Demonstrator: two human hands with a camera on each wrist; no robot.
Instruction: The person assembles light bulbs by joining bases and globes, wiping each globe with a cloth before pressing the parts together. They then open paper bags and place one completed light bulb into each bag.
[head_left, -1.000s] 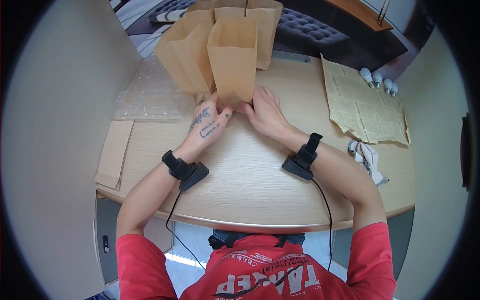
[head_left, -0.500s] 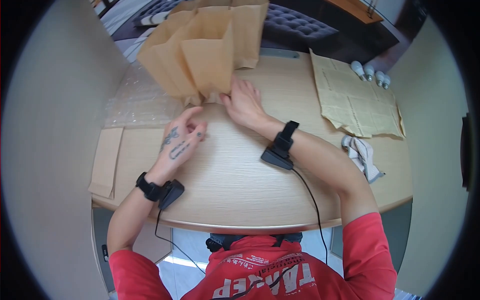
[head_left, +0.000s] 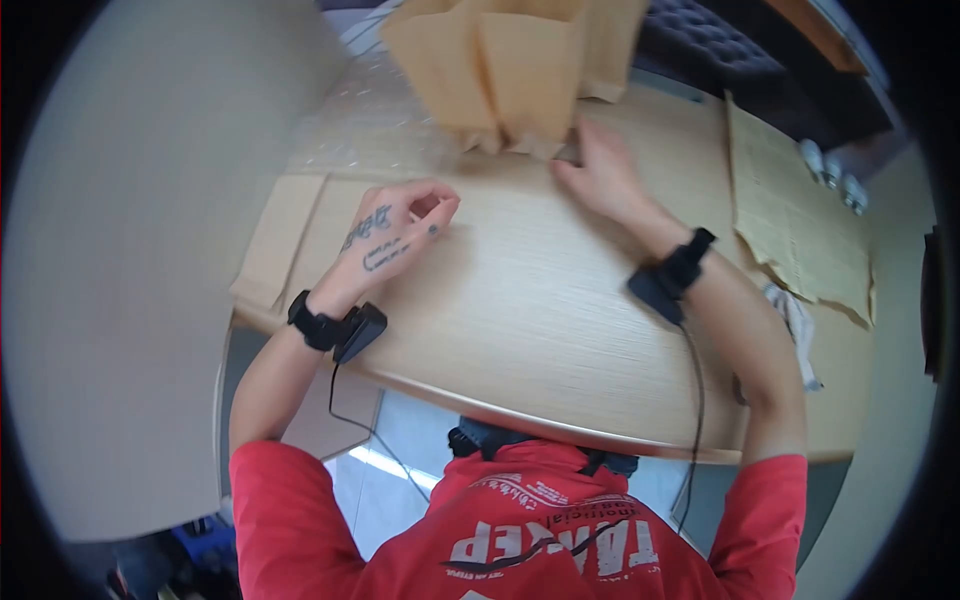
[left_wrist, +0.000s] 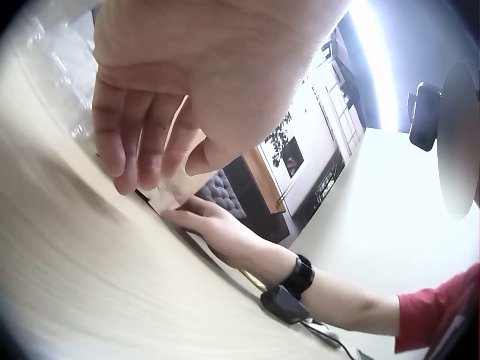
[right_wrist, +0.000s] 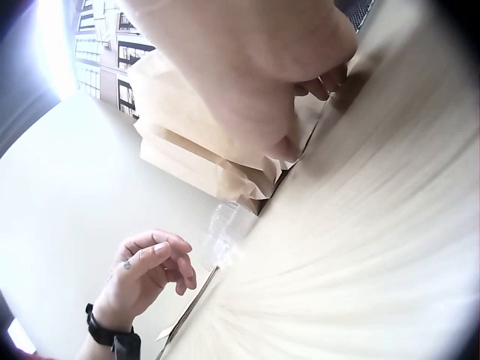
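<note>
Brown paper bags stand upright and open-topped at the table's far side. The right hand (head_left: 608,178) is at the lower right corner of the front bag (head_left: 530,75), its thumb touching the base and its fingers extended along the side. In the right wrist view, the right hand's thumb (right_wrist: 283,148) lies by the bag's bottom edge. Close against the front bag's left side stands another bag (head_left: 437,75). Nearer the person, the left hand (head_left: 400,228) hovers over the table with loosely bent fingers and nothing in them; the left wrist view shows its relaxed fingers (left_wrist: 150,139).
Clear bubble wrap (head_left: 370,115) lies left of the bags, with a flat folded paper bag (head_left: 280,240) nearer the left edge. Rightward are printed brown paper (head_left: 790,215), several light bulbs (head_left: 832,170) and a cloth (head_left: 795,330). Another bag (head_left: 610,50) stands behind.
The left hand has let go of the front bag and drawn back leftward, towards the person. The front bag has shifted left against its neighbour, the right hand staying at its base. The head view has turned.
</note>
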